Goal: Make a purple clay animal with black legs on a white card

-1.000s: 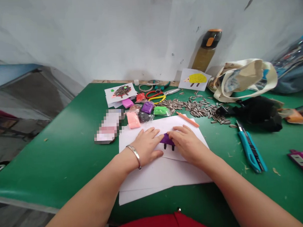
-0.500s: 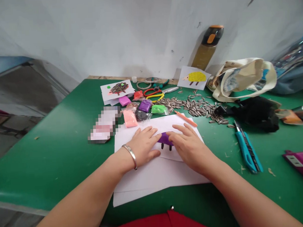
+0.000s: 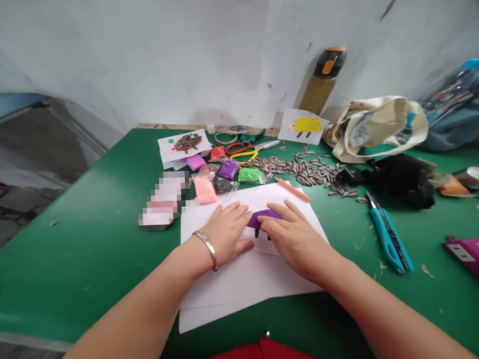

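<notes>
A purple clay shape (image 3: 260,217) with short black legs lies on white paper (image 3: 231,290) in front of me. My left hand (image 3: 228,235) rests flat on the sheet, fingers stretched, its fingertips at the shape's left edge. From the right, my right hand (image 3: 294,232) reaches over the shape with fingers apart and touches its lower right part, hiding one leg partly. Neither hand grasps anything. Beyond the hands are packets of clay: peach (image 3: 205,189), purple (image 3: 228,169) and green (image 3: 251,175). An orange stick-like tool (image 3: 293,189) lies across the paper's top right edge.
Sunflower seeds (image 3: 312,170) are spread behind the paper. Scissors (image 3: 244,157), a hedgehog card (image 3: 302,126) and a seed-covered card (image 3: 183,145) lie farther back. A teal utility knife (image 3: 390,239) with its blade out is at right. A pixelated phone-like object (image 3: 164,200) lies left.
My right hand has shifted slightly down and left over the purple shape, baring more of its top and covering one leg. My left hand stays put. The view has tilted a little.
</notes>
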The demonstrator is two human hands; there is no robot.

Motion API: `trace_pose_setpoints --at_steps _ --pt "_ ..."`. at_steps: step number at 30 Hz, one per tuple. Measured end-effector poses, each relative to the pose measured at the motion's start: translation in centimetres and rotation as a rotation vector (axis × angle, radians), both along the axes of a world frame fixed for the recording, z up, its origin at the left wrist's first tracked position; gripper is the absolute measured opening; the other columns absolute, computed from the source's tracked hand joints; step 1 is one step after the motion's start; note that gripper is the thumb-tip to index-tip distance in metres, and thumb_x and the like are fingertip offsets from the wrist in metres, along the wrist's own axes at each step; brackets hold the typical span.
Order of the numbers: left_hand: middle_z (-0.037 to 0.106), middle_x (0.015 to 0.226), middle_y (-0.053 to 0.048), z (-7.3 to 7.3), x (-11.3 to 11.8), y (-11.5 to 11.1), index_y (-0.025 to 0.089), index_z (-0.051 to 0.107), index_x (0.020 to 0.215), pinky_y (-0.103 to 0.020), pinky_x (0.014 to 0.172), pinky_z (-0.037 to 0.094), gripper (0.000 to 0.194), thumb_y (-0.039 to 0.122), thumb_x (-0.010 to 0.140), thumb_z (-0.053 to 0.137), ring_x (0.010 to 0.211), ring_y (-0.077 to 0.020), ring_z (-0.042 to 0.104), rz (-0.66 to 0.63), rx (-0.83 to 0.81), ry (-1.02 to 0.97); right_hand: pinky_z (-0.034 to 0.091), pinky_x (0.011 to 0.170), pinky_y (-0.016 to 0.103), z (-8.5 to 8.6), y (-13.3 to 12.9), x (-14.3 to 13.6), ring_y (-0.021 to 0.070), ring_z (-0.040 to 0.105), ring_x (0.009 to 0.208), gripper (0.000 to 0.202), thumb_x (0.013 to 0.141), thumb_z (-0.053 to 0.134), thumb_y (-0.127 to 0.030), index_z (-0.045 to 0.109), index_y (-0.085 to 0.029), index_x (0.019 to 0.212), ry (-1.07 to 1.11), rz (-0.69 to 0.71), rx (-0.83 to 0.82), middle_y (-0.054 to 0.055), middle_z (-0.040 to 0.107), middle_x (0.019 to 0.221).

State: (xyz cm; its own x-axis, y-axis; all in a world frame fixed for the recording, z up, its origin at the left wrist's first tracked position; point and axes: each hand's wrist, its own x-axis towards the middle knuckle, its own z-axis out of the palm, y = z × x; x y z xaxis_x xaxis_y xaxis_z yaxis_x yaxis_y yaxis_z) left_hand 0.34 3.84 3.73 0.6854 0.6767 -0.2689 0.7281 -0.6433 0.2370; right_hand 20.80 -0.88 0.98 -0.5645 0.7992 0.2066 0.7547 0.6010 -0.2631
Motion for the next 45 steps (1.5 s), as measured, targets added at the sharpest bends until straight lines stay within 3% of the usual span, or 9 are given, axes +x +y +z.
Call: trace_pose_setpoints --at_steps 6,13,17,27,45 --pt "0.038 0.148 -0.015 -0.3 0.0 -0.2 0.016 0.043 0.136 -0.056 0.108 0.029 0.058 0.042 0.087 0.056 0.138 -0.0340 0.028 -0.002 0.035 0.006 0.020 0.112 0.058 -0.2 0.3 -0.2 0.0261 0.042 0.128 0.025 0.089 0.041 -0.006 0.059 -0.021 0.100 -0.038 0.014 -0.028 0.003 0.068 0.104" --pt "0.040 0.146 -0.015 -0.5 0.1 -0.5 0.015 0.042 0.137 -0.055 0.108 0.029 0.058 0.043 0.087 0.055 0.137 -0.0329 0.030 0.009 0.059 -0.027 0.029 0.107 0.057 -1.1 0.9 0.8 0.0297 0.041 0.130 0.024 0.091 0.039 -0.009 0.059 -0.020 0.101 -0.006 -0.047 0.045 0.005 0.064 0.121" --pt "0.039 0.147 -0.013 -0.5 0.1 -0.6 0.017 0.035 0.142 -0.055 0.107 0.029 0.063 0.043 0.088 0.054 0.137 -0.0328 0.029 0.020 0.049 -0.044 0.029 0.107 0.057 -1.6 1.2 1.2 0.0286 0.046 0.125 0.026 0.089 0.041 -0.006 0.057 -0.020 0.103 -0.054 -0.062 0.032 0.005 0.066 0.118" --pt "0.036 0.150 -0.014 -0.5 0.1 -0.7 0.018 0.041 0.139 -0.060 0.108 0.027 0.058 0.043 0.088 0.054 0.139 -0.0344 0.027 0.019 0.049 -0.017 0.027 0.107 0.057 -1.7 1.3 0.8 0.0298 0.046 0.125 0.029 0.086 0.042 -0.005 0.057 -0.019 0.106 -0.073 -0.124 0.055 0.006 0.065 0.121" --pt "0.032 0.152 -0.015 -0.7 0.9 -1.0 0.022 0.035 0.143 -0.067 0.107 0.021 0.067 0.051 0.086 0.054 0.140 -0.0373 0.023 0.083 0.032 -0.026 0.027 0.108 0.058 -1.2 1.3 -0.2 0.0294 0.045 0.125 0.028 0.088 0.042 -0.008 0.059 -0.019 0.107 -0.041 -0.093 0.021 0.006 0.065 0.122"
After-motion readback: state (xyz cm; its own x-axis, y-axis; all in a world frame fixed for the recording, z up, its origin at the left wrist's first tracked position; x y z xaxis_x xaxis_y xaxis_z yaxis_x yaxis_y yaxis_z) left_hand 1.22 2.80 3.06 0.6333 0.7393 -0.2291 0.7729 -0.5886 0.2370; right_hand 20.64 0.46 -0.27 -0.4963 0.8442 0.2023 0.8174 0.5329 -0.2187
